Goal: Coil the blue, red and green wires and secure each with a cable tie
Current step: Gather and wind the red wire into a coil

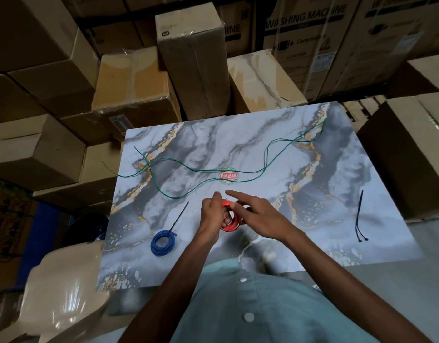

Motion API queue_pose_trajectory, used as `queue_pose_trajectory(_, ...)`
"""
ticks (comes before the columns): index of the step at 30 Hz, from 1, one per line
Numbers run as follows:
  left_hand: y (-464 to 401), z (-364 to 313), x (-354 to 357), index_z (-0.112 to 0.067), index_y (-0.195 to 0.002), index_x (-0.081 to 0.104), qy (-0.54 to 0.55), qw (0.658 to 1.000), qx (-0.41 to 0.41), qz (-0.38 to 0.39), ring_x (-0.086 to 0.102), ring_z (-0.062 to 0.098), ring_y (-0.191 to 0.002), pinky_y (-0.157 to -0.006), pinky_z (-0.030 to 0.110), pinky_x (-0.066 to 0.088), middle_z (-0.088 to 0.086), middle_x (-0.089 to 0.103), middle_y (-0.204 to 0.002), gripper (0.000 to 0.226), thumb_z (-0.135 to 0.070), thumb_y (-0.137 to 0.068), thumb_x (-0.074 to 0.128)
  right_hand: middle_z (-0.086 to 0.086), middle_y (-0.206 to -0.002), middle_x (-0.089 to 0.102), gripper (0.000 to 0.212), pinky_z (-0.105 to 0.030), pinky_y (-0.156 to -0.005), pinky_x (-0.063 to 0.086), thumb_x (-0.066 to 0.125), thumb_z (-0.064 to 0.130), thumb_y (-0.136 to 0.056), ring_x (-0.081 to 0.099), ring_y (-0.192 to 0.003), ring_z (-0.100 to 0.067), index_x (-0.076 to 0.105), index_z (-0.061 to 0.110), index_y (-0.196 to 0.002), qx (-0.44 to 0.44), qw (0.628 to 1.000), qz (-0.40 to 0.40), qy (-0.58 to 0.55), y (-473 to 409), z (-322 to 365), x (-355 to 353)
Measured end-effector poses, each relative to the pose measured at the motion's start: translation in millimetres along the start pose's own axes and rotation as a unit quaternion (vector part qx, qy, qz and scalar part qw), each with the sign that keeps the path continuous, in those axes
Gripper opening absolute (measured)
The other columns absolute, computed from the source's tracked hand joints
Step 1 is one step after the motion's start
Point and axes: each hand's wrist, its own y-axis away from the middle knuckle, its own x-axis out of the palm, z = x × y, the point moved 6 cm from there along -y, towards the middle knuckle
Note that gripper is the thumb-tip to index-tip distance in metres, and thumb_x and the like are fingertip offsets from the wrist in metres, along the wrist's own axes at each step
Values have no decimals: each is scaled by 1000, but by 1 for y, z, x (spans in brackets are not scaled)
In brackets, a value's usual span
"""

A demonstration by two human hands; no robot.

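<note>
The blue coil [163, 244] lies tied left of the red coil [230, 220], which the left hand [212, 212] grips while the right hand [256, 214] seems to pinch it, forefinger extended. Beyond, the green wire [213, 169] sprawls uncoiled on the bench [312, 219]; spare cable ties [360, 219] wait far right.

Counter [324, 219] with stacked boxes [191, 60] behind it and at both sides. Uncoiled wire [188, 169] strung left to right across the far half, crossing a round sticker [228, 175] at centre. Tied coil [163, 243] near the front left, its tie tail pointing away. Second coil [229, 225] at front centre, held between left hand [211, 214] and right hand [258, 216]. Two loose cable ties [359, 219] far right.
</note>
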Motion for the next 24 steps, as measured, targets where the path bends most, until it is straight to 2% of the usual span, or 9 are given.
queue_pose_trajectory(2,0,-3,2,-4,-61,48,-16,1000,7,8,42,18,-37,-39,20,32,8,43,-43,52,-28,-105,33,-1,-114,73,44,-33,-96,52,47,37,-109,68,-101,-16,48,34,-153,-68,991,-45,105,1,9,1)
queue_pose_trajectory(6,-2,-9,2,-3,-63,50,-29,1000,6,4,41,17,-36,-39,20,32,9,43,-44,47,-21,-102,32,-3,-104,72,40,-35,-86,53,49,31,-108,65,-94,-17,58,24,-146,-155,972,-88,155,5,15,2)
queue_pose_trajectory(9,-1,-12,6,-5,-59,46,-23,1000,-9,5,39,17,-34,-39,20,29,9,42,-43,45,-18,-100,32,-5,-105,73,40,-38,-83,55,49,29,-106,67,-92,-20,62,18,-142,-172,965,-110,164,6,15,4)
queue_pose_trajectory(15,0,-11,12,-5,-58,48,-51,998,-14,26,43,19,-37,-43,23,32,6,44,-37,46,-17,-99,32,-7,-91,72,41,-41,-73,56,47,35,-105,66,-80,-24,66,16,-137,-203,946,-137,210,9,19,-1)
queue_pose_trajectory(18,0,-13,14,-5,-60,47,-64,998,-4,24,42,18,-36,-43,22,33,7,44,-39,43,-16,-99,32,-8,-95,73,43,-36,-71,56,48,31,-105,68,-80,-25,59,17,-144,-228,931,-143,247,11,15,-2)
queue_pose_trajectory(21,0,-11,17,-6,-61,48,-71,997,-5,23,43,17,-34,-43,21,33,6,45,-39,40,-15,-97,33,-11,-100,74,42,-38,-69,59,49,26,-103,70,-82,-28,61,13,-141,-240,920,-143,274,13,7,1)
queue_pose_trajectory(24,0,-5,19,-7,-62,46,-48,998,-29,26,41,17,-34,-42,21,31,4,42,-40,38,-14,-97,32,-11,-100,74,41,-40,-72,59,46,30,-104,71,-83,-28,64,13,-137,-222,931,-144,252,12,4,1)
